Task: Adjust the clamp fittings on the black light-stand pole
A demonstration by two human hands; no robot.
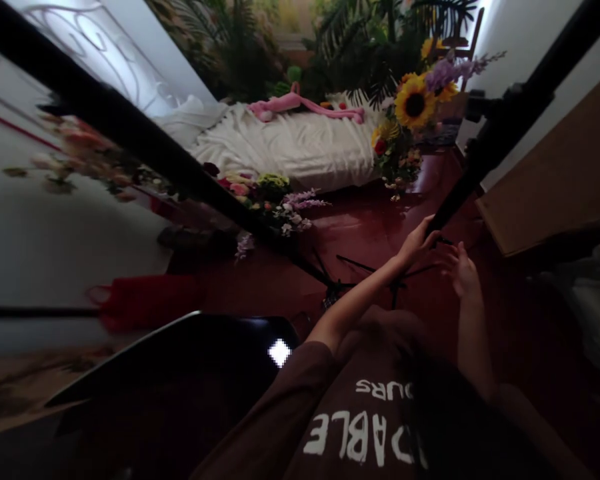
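My left hand point(418, 244) is wrapped around the lower part of a black stand pole point(485, 143), which leans up toward the upper right. Just to the right, my right hand point(463, 270) is held up close to the pole with its fingers apart and nothing visible in them. A clamp knob point(475, 105) sticks out from the pole higher up. Thin black legs point(355, 263) spread over the floor below my hands. A second black pole point(180, 167) slants across the left half of the view.
A white-draped platform point(300, 157) bears a pink plush toy point(285, 103). Sunflowers point(414, 100) and other flowers point(290, 210) stand around it. A dark glossy panel point(220, 347) lies at lower left, near a red bag point(145, 300). A brown board point(555, 167) leans at the right above the red floor point(340, 230).
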